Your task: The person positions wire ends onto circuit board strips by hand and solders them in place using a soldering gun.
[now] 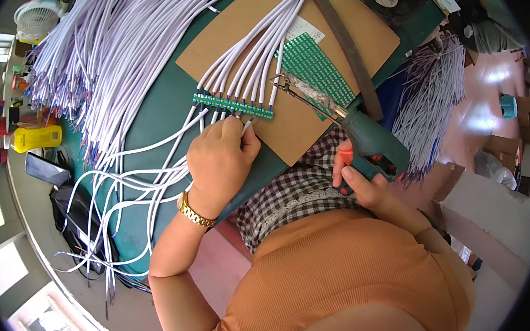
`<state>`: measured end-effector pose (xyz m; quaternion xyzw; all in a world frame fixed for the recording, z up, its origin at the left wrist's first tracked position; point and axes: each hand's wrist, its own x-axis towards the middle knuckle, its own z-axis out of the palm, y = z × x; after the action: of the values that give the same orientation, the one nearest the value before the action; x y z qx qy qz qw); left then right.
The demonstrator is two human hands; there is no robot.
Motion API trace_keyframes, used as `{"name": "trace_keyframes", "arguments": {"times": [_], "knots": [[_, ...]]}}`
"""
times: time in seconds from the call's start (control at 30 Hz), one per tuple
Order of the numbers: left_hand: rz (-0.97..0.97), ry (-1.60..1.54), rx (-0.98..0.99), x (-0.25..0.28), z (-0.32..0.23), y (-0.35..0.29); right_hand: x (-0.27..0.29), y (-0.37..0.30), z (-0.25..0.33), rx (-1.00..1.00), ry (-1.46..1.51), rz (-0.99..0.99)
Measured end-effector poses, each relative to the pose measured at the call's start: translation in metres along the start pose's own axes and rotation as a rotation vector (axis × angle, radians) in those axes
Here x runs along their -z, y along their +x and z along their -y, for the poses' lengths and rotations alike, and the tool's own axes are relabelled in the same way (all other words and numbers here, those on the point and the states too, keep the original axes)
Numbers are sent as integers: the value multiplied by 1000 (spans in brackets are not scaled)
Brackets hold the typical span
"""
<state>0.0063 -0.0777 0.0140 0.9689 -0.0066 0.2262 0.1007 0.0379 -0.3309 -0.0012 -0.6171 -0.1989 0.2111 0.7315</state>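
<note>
Green circuit strip (233, 106) near the centre of the head view, flat on brown cardboard (294, 141), with white cables (244, 60) along its upper edge and more along its lower edge. Left hand (221, 156) just below, thumb and fingers pinched on a white wire (248, 126). Right hand (362, 185), right of centre, curled around a green soldering gun (373, 136), tip near the strip's right end. Perforated green board (314, 66) at upper right, large white cable bundle (141, 44) at upper left.

Circuit strip (233, 106) left of soldering gun (366, 134)
</note>
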Motion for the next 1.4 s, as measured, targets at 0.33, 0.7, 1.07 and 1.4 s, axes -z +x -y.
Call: {"name": "trace_keyframes", "arguments": {"times": [0.33,0.7,1.07,1.4], "knots": [[-17,-112,91,-10,1,2,-4,-3,-4,-76,-1,41],[-6,-75,55,-12,4,1,-3,2,-4,-73,-31,28],[-39,-28,95,-15,0,3,2,3,-2,-142,-169,154],[-44,-17,25,-18,4,0,-8,-3,-3,-15,-643,196]]}}
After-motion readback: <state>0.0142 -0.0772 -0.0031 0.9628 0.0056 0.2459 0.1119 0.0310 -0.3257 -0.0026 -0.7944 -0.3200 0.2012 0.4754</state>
